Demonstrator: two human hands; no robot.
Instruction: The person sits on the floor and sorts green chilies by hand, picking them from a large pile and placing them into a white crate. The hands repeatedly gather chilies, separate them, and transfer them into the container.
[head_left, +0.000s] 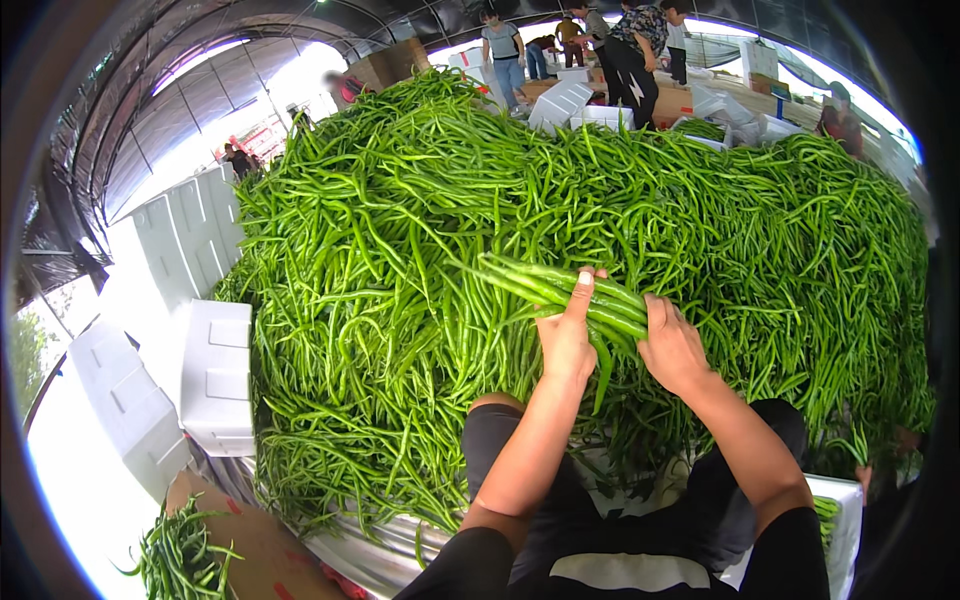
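Note:
A bunch of long green chili peppers (551, 287) is held between my two hands, just above a huge heap of the same peppers (420, 225). My left hand (568, 330) wraps around the middle of the bunch, its thumb lying across the top. At the right end of the bunch, the fingers of my right hand (673, 341) close on the pepper ends. One pepper (602, 371) hangs down below the rest, between my wrists. The far ends of the bunch point to the left and fan out slightly.
White foam boxes (217, 375) stand along the heap's left side. At lower left, more peppers (184, 551) lie by a cardboard box (259, 547). A foam box with peppers (836, 517) is by my right side, near another person's hand (864, 480). Several people (637, 52) stand behind the heap.

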